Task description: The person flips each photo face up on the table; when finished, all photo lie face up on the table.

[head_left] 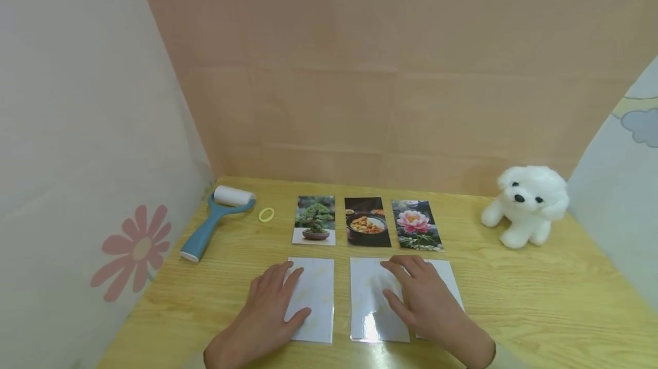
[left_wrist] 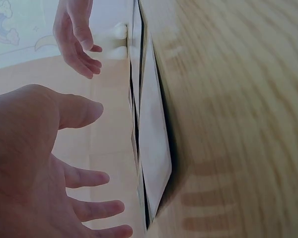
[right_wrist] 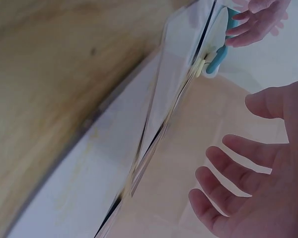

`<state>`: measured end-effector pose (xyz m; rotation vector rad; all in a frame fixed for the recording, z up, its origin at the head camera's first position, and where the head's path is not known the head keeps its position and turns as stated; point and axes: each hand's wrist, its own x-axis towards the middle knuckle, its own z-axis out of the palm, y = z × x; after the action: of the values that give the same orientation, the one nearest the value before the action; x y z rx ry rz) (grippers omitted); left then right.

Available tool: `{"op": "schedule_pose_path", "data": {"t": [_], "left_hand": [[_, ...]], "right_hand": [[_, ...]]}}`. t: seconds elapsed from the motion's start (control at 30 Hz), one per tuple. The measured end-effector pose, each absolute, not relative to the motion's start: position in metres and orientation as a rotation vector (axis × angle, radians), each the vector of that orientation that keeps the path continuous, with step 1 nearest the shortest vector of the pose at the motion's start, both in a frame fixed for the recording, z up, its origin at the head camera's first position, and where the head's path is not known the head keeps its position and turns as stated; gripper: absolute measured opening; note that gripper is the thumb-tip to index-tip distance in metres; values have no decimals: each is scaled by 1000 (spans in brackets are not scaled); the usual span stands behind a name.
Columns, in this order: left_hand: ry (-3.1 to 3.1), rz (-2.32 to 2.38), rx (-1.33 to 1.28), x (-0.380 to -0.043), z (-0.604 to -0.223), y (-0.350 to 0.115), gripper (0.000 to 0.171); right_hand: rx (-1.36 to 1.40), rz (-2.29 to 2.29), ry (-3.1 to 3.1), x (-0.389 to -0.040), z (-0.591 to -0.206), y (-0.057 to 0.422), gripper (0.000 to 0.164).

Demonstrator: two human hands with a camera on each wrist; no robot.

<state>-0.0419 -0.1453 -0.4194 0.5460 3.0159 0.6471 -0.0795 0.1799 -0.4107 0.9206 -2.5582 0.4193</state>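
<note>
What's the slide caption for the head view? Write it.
Two bare hands over glossy white rectangular cards, three rectangular colour photo cards beyond.

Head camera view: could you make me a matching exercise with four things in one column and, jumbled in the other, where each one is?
Column 1
1. Lint roller
2. Plush dog
3. Left hand
4. Flower picture

Column 2
A. At the leftmost white card
B. At the right end of the row of three pictures
C. Left of the yellow ring
D. Farther right than every picture and white card

Right pairs: 1-C, 2-D, 3-A, 4-B
</note>
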Motion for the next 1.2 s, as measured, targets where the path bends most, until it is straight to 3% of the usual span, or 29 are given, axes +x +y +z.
{"op": "schedule_pose_path", "data": {"t": [1.0, 1.2], "left_hand": [[2968, 716, 299, -34, -415, -146, 70], [2955, 757, 295, -33, -415, -144, 67]], "right_hand": [[1154, 439, -2698, -71, -416, 133, 40], [1195, 355, -2753, -71, -416, 124, 47]]}}
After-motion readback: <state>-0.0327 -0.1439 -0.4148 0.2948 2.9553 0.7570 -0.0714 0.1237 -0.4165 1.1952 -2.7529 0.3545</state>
